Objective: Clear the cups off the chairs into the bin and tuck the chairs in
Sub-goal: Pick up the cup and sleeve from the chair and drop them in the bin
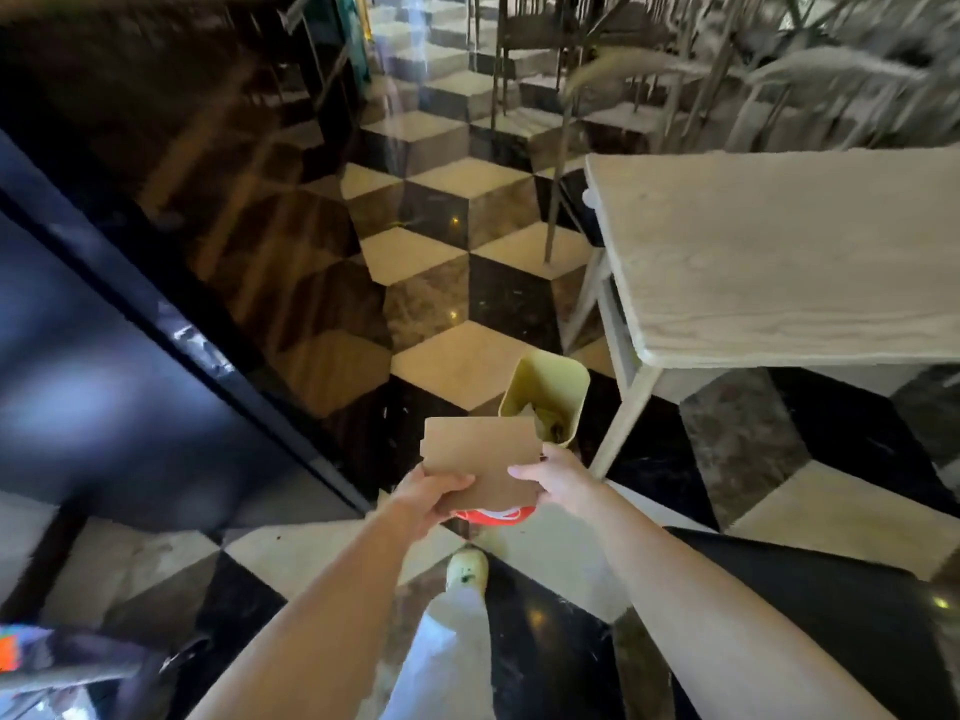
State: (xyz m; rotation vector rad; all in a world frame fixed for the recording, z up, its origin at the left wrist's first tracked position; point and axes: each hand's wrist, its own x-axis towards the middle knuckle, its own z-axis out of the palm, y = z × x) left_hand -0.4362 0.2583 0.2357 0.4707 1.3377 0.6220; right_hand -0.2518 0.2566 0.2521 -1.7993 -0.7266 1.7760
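A brown cardboard box (480, 457) is held out in front of me by both hands. My left hand (428, 498) grips its near left corner and my right hand (556, 483) grips its near right side. A red and white cup (493, 514) shows just below the box, between my hands; which hand carries it is hidden. Just beyond the box a yellow-green bin (548, 394) stands on the floor, with some rubbish inside. Pale chairs (623, 70) stand blurred at the far right.
A pale wooden table (779, 262) stands to the right, its leg close to the bin. A dark glossy counter (130, 330) runs along the left. The floor is checkered black, brown and cream tile. A black seat (831, 615) lies at the lower right.
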